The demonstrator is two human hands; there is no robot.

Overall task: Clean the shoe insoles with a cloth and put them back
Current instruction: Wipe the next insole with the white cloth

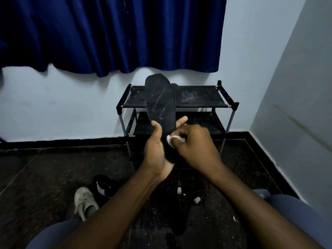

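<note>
A black insole (160,99) stands upright in front of me, toe end up, with faint wet streaks on its face. My left hand (157,151) grips its lower part, thumb on the left edge and fingertips showing past the right edge. My right hand (195,146) pinches a small white cloth (170,139) and presses it against the insole's heel end. A second black insole (180,212) lies on the dark floor between my knees. A black shoe (104,186) and a pale grey shoe (84,201) lie on the floor at lower left.
A black two-shelf shoe rack (201,96) stands against the white wall behind the insole. A blue curtain (111,33) hangs above. Two small white caps or bottles (197,200) lie on the floor. My knees in blue trousers frame the bottom corners.
</note>
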